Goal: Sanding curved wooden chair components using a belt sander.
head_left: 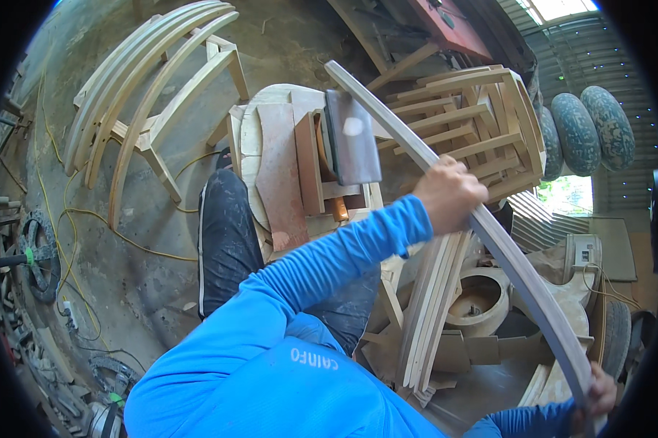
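Note:
A long, curved wooden strip (522, 270) slants across the right half of the head view. My left hand (451, 193) is wrapped round it near its middle. Down at the lower right, my right hand (600, 393) is closed on the strip's near end. The strip's far end rises to the upper middle, beside a flat grey panel (353, 139) with a pale patch on it. Whether the strip touches that panel I cannot tell. Behind the panel stands an upright wooden box-like frame (310, 164), on a bench with a reddish-brown board (279, 171).
Curved wooden frames (175, 95) stand at the far left. Slatted wooden frames (475, 124) are piled at the right, and long strips (435, 314) lean below them. A yellow cord (124, 237) runs over the floor (139, 292). Large dusty tyres (606, 128) stand at the far right.

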The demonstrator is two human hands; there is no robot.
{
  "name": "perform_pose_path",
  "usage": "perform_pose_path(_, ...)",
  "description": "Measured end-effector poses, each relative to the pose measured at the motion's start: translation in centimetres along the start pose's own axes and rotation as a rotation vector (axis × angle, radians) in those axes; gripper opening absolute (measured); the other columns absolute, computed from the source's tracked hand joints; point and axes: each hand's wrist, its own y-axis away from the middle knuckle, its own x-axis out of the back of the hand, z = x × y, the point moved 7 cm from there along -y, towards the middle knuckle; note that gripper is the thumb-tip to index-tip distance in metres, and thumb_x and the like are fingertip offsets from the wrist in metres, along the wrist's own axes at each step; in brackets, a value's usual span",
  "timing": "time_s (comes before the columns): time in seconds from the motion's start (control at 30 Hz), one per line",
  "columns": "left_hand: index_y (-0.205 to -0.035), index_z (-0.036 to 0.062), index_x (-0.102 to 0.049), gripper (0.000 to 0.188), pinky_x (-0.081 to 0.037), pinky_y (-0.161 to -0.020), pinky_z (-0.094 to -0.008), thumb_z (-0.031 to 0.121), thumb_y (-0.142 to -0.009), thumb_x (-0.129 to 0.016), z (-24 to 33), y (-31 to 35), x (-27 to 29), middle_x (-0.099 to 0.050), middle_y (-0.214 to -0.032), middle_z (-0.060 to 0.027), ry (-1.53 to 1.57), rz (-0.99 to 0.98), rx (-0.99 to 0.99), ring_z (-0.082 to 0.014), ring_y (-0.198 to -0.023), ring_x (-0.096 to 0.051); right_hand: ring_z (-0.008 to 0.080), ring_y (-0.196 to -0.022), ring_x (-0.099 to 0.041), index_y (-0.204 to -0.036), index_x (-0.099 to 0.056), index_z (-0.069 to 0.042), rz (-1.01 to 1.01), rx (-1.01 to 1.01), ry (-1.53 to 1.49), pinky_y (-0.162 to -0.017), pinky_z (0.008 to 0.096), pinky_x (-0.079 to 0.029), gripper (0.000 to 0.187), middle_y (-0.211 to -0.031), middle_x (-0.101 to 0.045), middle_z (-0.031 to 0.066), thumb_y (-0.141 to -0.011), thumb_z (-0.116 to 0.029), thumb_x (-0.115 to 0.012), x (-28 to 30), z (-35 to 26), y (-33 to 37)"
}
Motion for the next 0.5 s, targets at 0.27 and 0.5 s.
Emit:
perform_pose_path(0.27, -0.122, 0.0198, -0.069, 0.056, -0.024, -0.123, -0.0634, 0.031, -0.07, -0.085, -13.5, 3.1, 1.5, -0.065, -0.127, -0.008, -0.254, -0.481, 0.201, -0.0323, -0.132, -0.054, 0.0439, -0.124, -0.065, -0.095, -0.071, -0.005, 0.009, 0.037, 0.156, -0.106, 0.051, -0.053, 0.025, -0.124, -0.071, 0.0223, -0.072, -0.004, -0.082, -25.0, 20.4, -16.3)
perform_pose_path(0.5, -0.118, 0.0231, -0.071, 0.047, -0.024, -0.121, -0.0666, 0.03, -0.073, -0.082, -19.8, 4.8, 2.4, -0.066, -0.127, -0.003, -0.438, -0.598, 0.101, -0.0282, -0.135, -0.051, 0.0429, -0.137, -0.053, -0.098, -0.071, -0.007, 0.071, 0.107, 0.22, -0.113, 0.0493, -0.045, 0.024, -0.135, -0.065, 0.019, -0.075, -0.001, -0.073, -37.2, 30.8, -19.2)
